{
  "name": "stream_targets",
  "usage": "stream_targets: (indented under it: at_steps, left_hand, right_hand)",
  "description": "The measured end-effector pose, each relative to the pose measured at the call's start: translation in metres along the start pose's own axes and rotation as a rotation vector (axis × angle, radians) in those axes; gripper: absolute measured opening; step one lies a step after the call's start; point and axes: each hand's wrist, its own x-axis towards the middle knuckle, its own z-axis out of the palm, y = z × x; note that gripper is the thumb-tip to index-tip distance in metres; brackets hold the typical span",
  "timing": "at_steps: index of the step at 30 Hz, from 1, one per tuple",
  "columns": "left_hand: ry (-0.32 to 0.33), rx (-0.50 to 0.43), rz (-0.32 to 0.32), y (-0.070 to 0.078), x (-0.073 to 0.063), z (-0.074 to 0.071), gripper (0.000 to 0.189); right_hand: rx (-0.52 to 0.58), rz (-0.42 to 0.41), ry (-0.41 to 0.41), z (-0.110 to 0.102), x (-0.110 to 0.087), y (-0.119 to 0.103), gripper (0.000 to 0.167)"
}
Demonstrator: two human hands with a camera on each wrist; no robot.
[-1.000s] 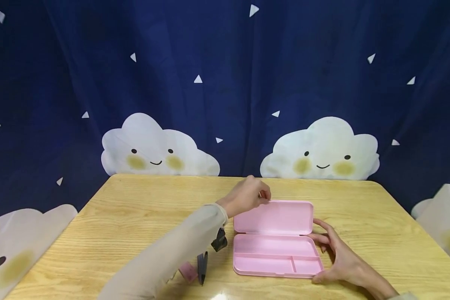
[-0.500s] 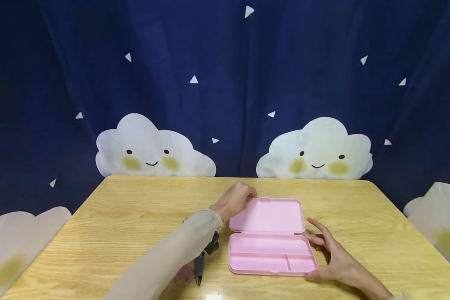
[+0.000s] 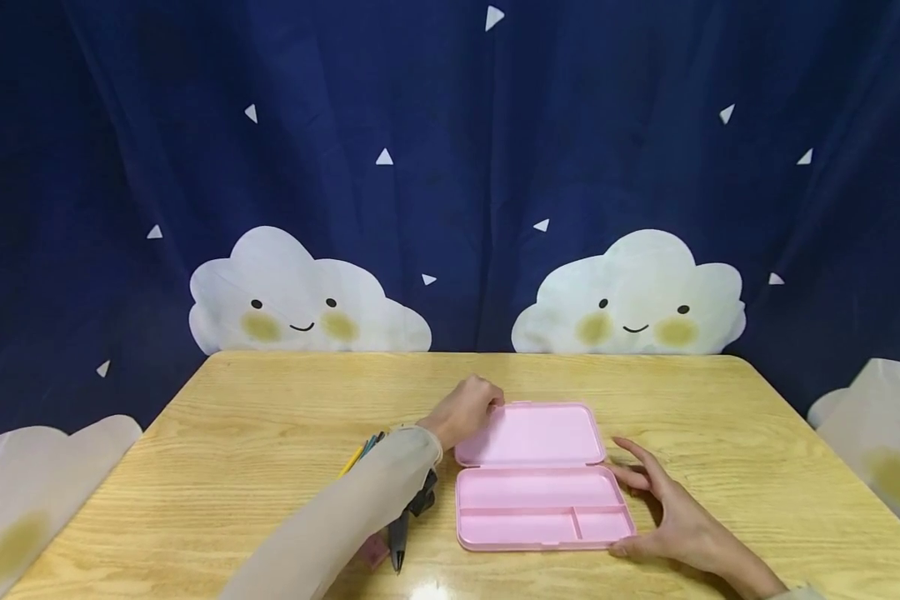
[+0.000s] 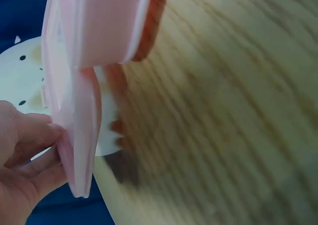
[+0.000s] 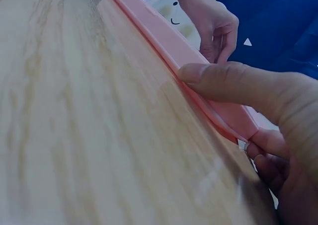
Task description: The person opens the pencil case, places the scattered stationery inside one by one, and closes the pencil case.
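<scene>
Pink case [image 3: 540, 487] near pen [image 3: 398, 537] and sleeve [image 3: 337, 521]

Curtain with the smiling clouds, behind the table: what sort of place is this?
Probably an indoor desk corner, perhaps a child's room or a dressed-up filming spot. The signs are the blue cloud-print curtain, the wooden table and the open pink case on it. Nothing beyond the curtain shows.

the left hand [image 4: 25, 178] comes in from the left edge, its fingers pinching the rim of a pink lid [image 4: 85, 130]. higher in view is the pink base [image 4: 107, 26], joined to the lid. grained wooden table [image 4: 228, 115] fills the right side, with a dark shadow [image 4: 122, 166] beside the lid. behind, a white cloud [image 4: 15, 78] with 2 dark eyes shows on blue fabric [image 4: 74, 212].
</scene>
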Motion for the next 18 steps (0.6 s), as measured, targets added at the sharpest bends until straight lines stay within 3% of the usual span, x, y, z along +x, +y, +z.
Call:
stream_targets:
  at_steps: [7, 15, 18]
  left_hand:
    - [-0.078, 0.011, -0.043, 0.0022, -0.0035, 0.0031, 0.026]
    - [-0.055, 0.035, -0.034, 0.0041, -0.0029, 0.0007, 0.016]
    - [-0.047, 0.083, -0.022, 0.0080, -0.0032, -0.0012, 0.013]
  right_hand:
    - [0.002, 0.004, 0.016, 0.0007, 0.0000, -0.0002, 0.116]
    - [0.040, -0.029, 0.013, 0.0007, 0.0018, -0.0009, 0.114]
    - [0.040, -0.017, 0.013, 0.0006, 0.0003, -0.0012, 0.114]
